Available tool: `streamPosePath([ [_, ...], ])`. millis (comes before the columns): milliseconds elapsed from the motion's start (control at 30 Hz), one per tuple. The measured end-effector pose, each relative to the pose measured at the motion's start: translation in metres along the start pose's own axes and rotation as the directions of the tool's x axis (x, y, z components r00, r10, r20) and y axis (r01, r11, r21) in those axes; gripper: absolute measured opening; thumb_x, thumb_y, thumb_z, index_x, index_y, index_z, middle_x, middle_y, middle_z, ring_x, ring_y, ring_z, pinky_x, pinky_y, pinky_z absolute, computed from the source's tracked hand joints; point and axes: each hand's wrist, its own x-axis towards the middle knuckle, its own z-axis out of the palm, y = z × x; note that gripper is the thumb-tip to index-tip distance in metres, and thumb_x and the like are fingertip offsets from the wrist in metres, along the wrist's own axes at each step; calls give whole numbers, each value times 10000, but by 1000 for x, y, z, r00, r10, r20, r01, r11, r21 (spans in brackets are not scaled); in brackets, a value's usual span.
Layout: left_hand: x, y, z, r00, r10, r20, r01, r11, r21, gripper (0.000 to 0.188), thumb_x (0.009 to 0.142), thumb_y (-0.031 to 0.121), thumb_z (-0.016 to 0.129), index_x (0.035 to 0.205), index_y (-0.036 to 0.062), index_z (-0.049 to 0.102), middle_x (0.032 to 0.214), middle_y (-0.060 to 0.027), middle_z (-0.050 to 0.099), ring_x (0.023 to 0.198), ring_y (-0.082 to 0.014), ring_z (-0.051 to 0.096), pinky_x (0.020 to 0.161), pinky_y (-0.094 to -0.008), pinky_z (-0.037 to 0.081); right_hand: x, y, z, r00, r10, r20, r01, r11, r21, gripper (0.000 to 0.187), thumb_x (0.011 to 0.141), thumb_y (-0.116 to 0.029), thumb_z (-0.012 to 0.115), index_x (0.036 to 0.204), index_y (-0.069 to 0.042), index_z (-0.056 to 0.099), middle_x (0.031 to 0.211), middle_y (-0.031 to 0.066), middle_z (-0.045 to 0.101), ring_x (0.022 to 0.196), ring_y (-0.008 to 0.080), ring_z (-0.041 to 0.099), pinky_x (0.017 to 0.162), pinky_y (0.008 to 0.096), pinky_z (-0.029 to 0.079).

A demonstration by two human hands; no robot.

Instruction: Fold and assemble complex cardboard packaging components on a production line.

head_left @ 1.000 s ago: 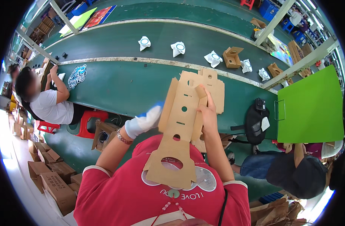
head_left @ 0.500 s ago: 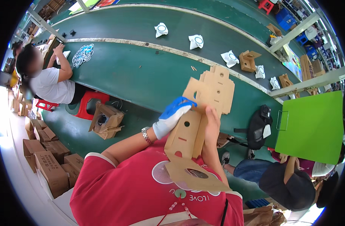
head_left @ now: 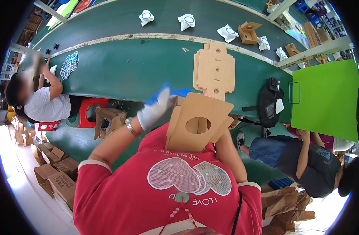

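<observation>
I hold a brown die-cut cardboard blank [head_left: 213,70] upright in front of my chest, above the near edge of the green table [head_left: 120,74]. Its lower panel [head_left: 197,125], with a round hole, is folded toward me. My left hand [head_left: 156,109] wears a white glove with blue fingertips and is blurred. Its fingers are at the upper left corner of the folded panel. My right hand is hidden behind the cardboard, and only its forearm [head_left: 228,152] shows, rising to the blank from below.
White folded pieces [head_left: 186,21] and small cardboard boxes [head_left: 248,33] lie on the far belt. A black bag [head_left: 270,103] and a bright green board [head_left: 324,98] sit at the right. One person [head_left: 46,103] sits at the left, another [head_left: 305,156] at the right. Cartons [head_left: 54,176] stand on the floor.
The blank's lower part has been folded up toward me and now shows as a broad panel with a hole. My left hand has slid to its upper left corner.
</observation>
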Motion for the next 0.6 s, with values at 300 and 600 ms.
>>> streamPosePath([
  [300, 8, 85, 58, 954, -218, 206, -240, -143, 960, 420, 853, 446, 657, 1093, 102, 682, 1020, -172, 690, 931, -329, 673, 792, -383, 531, 20, -30, 7, 964, 128, 233, -19, 908, -419, 351, 782, -37, 734, 1035, -56, 491, 1007, 110, 555, 951, 211, 574, 816, 335, 490],
  [600, 37, 81, 88, 948, -207, 241, -307, -399, 864, 245, 825, 277, 641, 917, 65, 720, 920, -199, 697, 854, -383, 675, 743, -430, 553, 44, -55, 12, 969, 57, 238, 173, 529, -831, 273, 746, -73, 672, 949, 25, 518, 926, 238, 614, 903, 434, 607, 797, 479, 499],
])
